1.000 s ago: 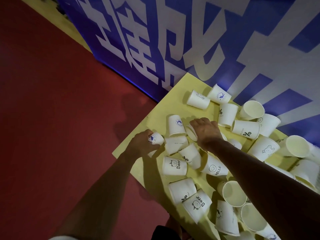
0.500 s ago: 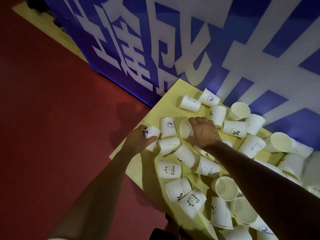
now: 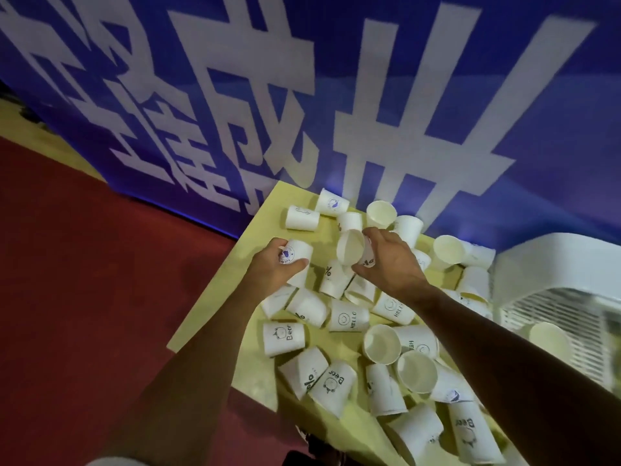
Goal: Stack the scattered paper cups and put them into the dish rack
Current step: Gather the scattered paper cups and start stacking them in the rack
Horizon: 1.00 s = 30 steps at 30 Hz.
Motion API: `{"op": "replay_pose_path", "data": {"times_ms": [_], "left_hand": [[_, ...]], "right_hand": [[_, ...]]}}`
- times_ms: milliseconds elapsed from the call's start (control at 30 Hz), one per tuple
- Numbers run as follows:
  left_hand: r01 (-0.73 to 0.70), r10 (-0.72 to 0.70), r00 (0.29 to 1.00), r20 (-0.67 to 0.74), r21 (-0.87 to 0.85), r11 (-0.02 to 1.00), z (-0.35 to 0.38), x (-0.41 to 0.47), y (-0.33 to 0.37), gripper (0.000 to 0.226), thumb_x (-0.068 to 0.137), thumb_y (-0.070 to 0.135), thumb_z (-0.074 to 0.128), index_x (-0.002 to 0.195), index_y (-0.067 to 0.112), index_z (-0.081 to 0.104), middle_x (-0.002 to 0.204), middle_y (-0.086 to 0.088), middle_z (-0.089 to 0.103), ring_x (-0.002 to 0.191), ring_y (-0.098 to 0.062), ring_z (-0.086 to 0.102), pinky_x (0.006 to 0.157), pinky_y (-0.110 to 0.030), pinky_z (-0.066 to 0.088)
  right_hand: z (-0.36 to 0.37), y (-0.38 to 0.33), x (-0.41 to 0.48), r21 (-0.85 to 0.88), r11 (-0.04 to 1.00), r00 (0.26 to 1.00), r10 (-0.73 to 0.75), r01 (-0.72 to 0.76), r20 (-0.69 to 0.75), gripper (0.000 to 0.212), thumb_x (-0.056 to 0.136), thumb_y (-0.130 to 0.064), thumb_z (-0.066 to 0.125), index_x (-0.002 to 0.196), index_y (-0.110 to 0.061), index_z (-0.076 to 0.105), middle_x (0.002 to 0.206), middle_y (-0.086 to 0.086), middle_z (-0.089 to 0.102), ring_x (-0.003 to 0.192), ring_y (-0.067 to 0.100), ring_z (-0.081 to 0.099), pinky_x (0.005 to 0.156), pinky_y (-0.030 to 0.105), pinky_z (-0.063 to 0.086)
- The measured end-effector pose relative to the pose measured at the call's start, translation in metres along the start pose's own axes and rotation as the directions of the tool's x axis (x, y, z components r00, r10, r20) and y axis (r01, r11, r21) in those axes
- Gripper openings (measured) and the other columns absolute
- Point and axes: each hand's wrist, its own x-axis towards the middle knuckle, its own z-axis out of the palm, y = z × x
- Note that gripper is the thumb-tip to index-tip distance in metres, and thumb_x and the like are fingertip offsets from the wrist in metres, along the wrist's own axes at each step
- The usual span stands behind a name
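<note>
Several white paper cups lie scattered on a yellow table [image 3: 215, 317], most on their sides, some printed "Bear" [image 3: 283, 338], "HELLO" [image 3: 347, 316] or "%". My left hand [image 3: 274, 272] grips a cup with a blue logo [image 3: 295, 260] above the table's left part. My right hand [image 3: 389, 260] holds another cup [image 3: 353, 252] tilted, its open mouth facing left toward the first cup. The two held cups are apart. A white dish rack [image 3: 551, 297] with a slatted base stands at the right edge; a cup [image 3: 551, 341] shows at its front.
A blue banner [image 3: 302, 95] with large white characters rises right behind the table. Red carpet [image 3: 84, 297] covers the floor to the left of the table edge. Loose cups crowd the table between my arms and the rack.
Both hands have lifted their cups off the table. My right hand picked up a cup and turned its mouth toward the left one. The camera swung right, bringing the dish rack into view.
</note>
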Motion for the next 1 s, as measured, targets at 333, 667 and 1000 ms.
{"op": "replay_pose_path", "data": {"times_ms": [333, 667, 1000], "left_hand": [[-0.142, 0.124, 0.980, 0.157, 0.105, 0.984, 0.099, -0.038, 0.083, 0.053, 0.085, 0.039, 0.076, 0.128, 0.022, 0.051, 0.113, 0.003, 0.061, 0.096, -0.013, 0.058, 0.074, -0.022, 0.045], [-0.259, 0.171, 0.929, 0.327, 0.248, 0.933, 0.219, -0.092, 0.143, 0.066, 0.086, 0.042, 0.073, 0.141, 0.021, 0.044, 0.125, 0.002, 0.057, 0.109, -0.016, 0.055, 0.092, -0.029, 0.046], [-0.299, 0.155, 0.910, 0.386, 0.349, 0.888, 0.261, -0.108, 0.168, 0.065, 0.086, 0.044, 0.072, 0.140, 0.020, 0.044, 0.116, 0.004, 0.057, 0.105, -0.014, 0.054, 0.088, -0.027, 0.042]], "right_hand": [[-0.057, 0.087, -0.082, 0.085, 0.983, 0.984, 0.170, -0.164, -0.060, 0.069, 0.078, -0.047, 0.075, 0.135, -0.021, 0.044, 0.127, 0.003, 0.058, 0.113, 0.023, 0.054, 0.093, 0.038, 0.048], [-0.103, 0.187, -0.190, 0.241, 0.946, 0.957, 0.256, -0.218, -0.138, 0.066, 0.073, -0.058, 0.069, 0.126, -0.024, 0.051, 0.118, -0.004, 0.062, 0.105, 0.017, 0.059, 0.085, 0.037, 0.052], [-0.108, 0.245, -0.227, 0.386, 0.864, 0.899, 0.406, -0.322, -0.161, 0.066, 0.074, -0.040, 0.079, 0.126, -0.020, 0.045, 0.115, 0.001, 0.066, 0.100, 0.023, 0.063, 0.078, 0.035, 0.051]]}}
